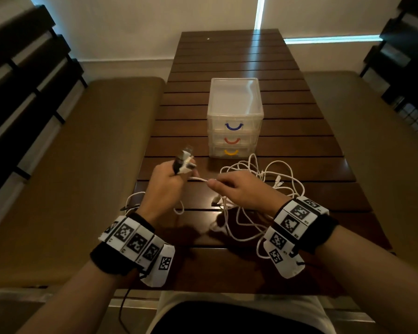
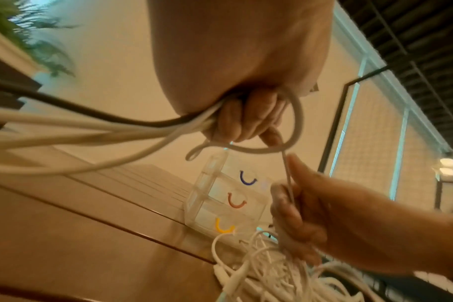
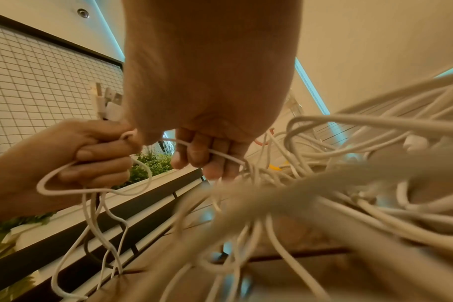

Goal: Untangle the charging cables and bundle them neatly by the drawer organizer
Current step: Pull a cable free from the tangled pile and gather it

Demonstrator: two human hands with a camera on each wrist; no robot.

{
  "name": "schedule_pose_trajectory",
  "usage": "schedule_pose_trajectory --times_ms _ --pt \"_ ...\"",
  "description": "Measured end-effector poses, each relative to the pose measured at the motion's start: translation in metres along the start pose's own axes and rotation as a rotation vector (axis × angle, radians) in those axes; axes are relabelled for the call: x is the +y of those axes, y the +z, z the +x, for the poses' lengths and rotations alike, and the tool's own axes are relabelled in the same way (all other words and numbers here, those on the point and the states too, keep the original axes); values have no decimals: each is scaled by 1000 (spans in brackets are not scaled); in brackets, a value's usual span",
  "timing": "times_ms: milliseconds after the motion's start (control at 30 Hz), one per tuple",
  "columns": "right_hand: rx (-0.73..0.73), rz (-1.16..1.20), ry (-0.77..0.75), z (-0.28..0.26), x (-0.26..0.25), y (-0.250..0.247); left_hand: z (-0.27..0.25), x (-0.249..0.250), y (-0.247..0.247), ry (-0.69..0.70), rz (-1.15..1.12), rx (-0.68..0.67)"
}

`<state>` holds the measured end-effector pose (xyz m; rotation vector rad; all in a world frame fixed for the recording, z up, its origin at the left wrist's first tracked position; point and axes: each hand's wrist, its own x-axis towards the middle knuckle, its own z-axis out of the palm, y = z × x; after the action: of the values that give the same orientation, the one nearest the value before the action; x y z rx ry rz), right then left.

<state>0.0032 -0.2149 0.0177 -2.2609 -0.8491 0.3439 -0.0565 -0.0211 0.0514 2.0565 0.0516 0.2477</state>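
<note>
A tangle of white charging cables point(image 1: 256, 189) lies on the wooden table in front of the clear three-drawer organizer point(image 1: 235, 116). My left hand point(image 1: 165, 186) grips several cables in a fist, and their USB plugs point(image 1: 185, 160) stick up out of it. My right hand point(image 1: 237, 189) pinches one white cable point(image 1: 199, 180) stretched taut between the two hands. In the left wrist view the curled fingers point(image 2: 248, 116) hold white cables and one dark cable point(image 2: 91, 112). In the right wrist view the strand point(image 3: 220, 154) runs through my fingers point(image 3: 207, 155) toward the tangle point(image 3: 349, 183).
The organizer point(image 2: 228, 196) has blue, red and yellow handles and stands mid-table. Padded benches point(image 1: 82, 165) run along both sides of the slatted table point(image 1: 251, 68). Dark shelving stands at far left and right. Loose cable loops hang over the near table edge.
</note>
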Motion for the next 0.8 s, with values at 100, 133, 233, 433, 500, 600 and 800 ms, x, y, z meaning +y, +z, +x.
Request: schedule_pose_trajectory --times_ms 100,133,233,433,500,600,800 --pt "-15 -22 55 1 10 -7 6 3 -12 -45 -226 159" --pt "-17 -47 61 1 14 -9 8 3 -15 -62 -281 167" --pt "9 -135 58 6 19 -13 5 3 -17 -71 -172 117" --pt "745 0 -34 17 -4 -30 3 -3 -7 80 32 -19" --pt "741 74 -63 16 -15 -30 6 -4 -2 71 27 -26" --pt "272 -143 32 12 -19 -18 9 -6 2 37 20 11" --pt "248 -165 -74 11 -7 2 -3 2 13 125 14 -129"
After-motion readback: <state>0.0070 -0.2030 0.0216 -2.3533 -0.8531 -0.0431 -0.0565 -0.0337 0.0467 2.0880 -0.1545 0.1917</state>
